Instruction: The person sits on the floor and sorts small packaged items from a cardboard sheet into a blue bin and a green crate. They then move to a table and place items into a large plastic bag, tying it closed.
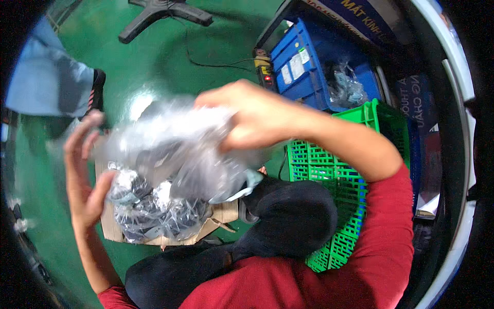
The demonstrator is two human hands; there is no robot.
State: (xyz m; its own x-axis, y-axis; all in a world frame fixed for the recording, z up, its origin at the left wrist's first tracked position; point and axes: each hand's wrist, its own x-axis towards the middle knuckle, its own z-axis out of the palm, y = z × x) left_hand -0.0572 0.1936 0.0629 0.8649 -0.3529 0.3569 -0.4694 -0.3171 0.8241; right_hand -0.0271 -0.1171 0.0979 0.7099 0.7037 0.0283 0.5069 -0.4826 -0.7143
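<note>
A clear plastic bag [170, 126] with dark contents hangs over a cardboard box, blurred by motion. My right hand [244, 116] grips its right side, fingers closed on the plastic. To the left of the bag, my left hand [86, 180] has its fingers spread and the thumb apart, with nothing in it. Below the held bag, several clear bags of dark items [159, 216] fill the cardboard box [114, 232]. What exactly the bags contain cannot be made out.
A green plastic basket [329, 175] stands at my right, by my bent knee. Behind it is a blue crate [293, 62] with bagged items, beside a power strip [266, 77] with a trailing cable. A person's leg [51, 77] is at far left; a black chair base [164, 13] stands at the back.
</note>
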